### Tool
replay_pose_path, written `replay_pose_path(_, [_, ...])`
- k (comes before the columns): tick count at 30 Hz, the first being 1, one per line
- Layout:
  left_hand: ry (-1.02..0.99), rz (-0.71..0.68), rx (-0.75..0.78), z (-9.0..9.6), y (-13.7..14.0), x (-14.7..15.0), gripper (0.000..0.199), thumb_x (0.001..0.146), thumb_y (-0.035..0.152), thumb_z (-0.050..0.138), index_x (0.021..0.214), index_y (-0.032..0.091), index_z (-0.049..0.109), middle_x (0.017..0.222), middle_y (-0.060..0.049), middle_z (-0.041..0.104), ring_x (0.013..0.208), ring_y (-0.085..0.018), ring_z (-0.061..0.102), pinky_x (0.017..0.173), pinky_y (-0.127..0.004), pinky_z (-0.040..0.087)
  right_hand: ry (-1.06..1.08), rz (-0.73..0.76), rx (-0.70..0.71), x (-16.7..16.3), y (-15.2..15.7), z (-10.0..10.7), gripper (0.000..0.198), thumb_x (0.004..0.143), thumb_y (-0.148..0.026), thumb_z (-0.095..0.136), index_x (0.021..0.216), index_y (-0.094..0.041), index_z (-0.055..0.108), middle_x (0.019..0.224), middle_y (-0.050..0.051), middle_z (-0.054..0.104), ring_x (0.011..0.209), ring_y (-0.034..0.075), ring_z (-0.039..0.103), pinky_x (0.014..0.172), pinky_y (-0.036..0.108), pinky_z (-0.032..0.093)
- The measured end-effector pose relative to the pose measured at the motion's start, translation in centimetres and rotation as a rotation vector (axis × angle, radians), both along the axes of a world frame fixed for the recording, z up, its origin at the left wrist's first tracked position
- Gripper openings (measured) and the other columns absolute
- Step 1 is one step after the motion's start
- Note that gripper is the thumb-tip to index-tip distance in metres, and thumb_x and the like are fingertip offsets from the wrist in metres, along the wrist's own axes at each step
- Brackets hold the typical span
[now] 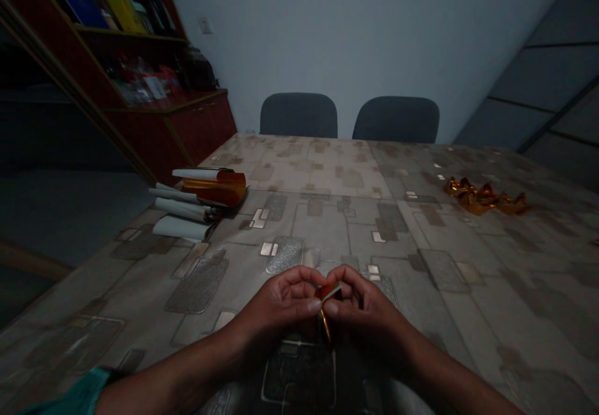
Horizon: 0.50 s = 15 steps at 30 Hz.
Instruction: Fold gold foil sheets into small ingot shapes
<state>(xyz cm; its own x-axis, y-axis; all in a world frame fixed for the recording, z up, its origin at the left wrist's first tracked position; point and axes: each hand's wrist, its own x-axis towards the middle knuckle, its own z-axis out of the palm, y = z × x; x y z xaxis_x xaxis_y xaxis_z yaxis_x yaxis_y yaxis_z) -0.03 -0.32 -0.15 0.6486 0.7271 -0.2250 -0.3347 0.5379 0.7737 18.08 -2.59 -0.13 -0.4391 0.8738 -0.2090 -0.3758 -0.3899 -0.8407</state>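
Close in front of me, just above the near part of the table, a small folded piece of shiny gold paper (326,327) is pinched between both hands. My left hand (296,299) grips its left side, thumb against the near face. My right hand (358,302) holds the other side in a like pinch, and the two hands almost touch at the fingertips. A pale edge of the paper's back shows between the thumbs. Fingers cover much of the paper, so its full shape is hidden.
At left on the patterned table (327,215) lies a stack of curled gold paper sheets (215,189) with pale backs. Several folded gold paper pieces (484,196) sit at the right. Two grey chairs (298,115) stand beyond the far edge; a red cabinet (201,125) is at the left.
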Motion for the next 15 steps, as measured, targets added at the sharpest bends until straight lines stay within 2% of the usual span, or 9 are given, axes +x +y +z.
replay_pose_path(7, [0.051,-0.042,-0.009,0.49,0.39,-0.57,0.034,0.076,0.025,0.082,0.105,0.016,0.066,0.086,-0.005,0.074,0.073,-0.014,0.071,0.068,-0.023,0.052,0.023,0.006,0.001,0.24,-0.17,0.12,0.039,0.071,-0.039,0.082,0.09,-0.02,0.053,0.08,0.001,0.066,0.063,0.013,0.061,0.055,0.025,0.045])
replay_pose_path(15, [0.107,-0.03,0.015,-0.22,0.23,-0.59,0.035,0.074,0.025,0.083,0.103,0.016,0.065,0.086,-0.006,0.074,0.07,-0.014,0.07,0.067,-0.025,0.051,-0.06,0.011,-0.024,0.0,0.03,0.19,0.041,0.066,-0.038,0.084,0.084,-0.022,0.052,0.07,0.0,0.064,0.055,0.013,0.057,0.051,0.026,0.044])
